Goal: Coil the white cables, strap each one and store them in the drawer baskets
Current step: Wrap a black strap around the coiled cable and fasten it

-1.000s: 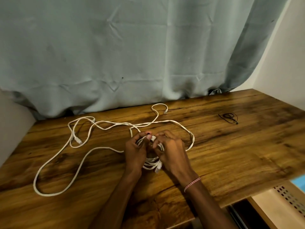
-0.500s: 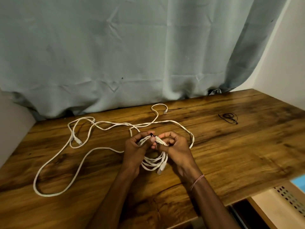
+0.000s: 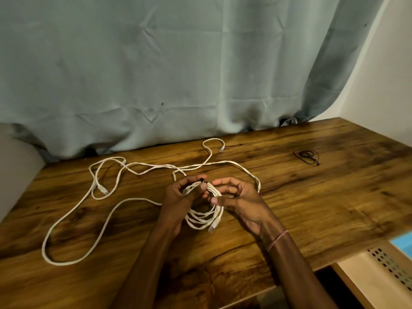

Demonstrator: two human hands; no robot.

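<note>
Head view: which step is in hand?

— Strapping, I'd judge. The coil [image 3: 206,217] is wound, and a black strap [image 3: 201,180] shows at its top. The left hand [image 3: 178,197] grips that top, fingers [image 3: 191,179] and thumb curled round the strands. The right hand [image 3: 240,201] is just beside it, thumb against the strands; whether it pinches the strap's end I cannot tell.

— Where does the coil sit, and how does it lie?

— Over the middle of the counter [image 3: 334,197], toward the near edge. It is an oval whose long axis runs from far to near. One connector [image 3: 213,228] sticks out at its near end and points at the near edge. I cannot tell if that end rests on the wood.

— And the next move?

— Probably cinching the strap tight while the left hand keeps the turns bunched; slack there would let them spring apart. Plenty remains: loose white cable [image 3: 73,217] sprawls toward the left and back edges, a spare strap [image 3: 306,155] lies near the far right corner, and the drawer basket [image 3: 383,275] waits below the near right corner.
</note>
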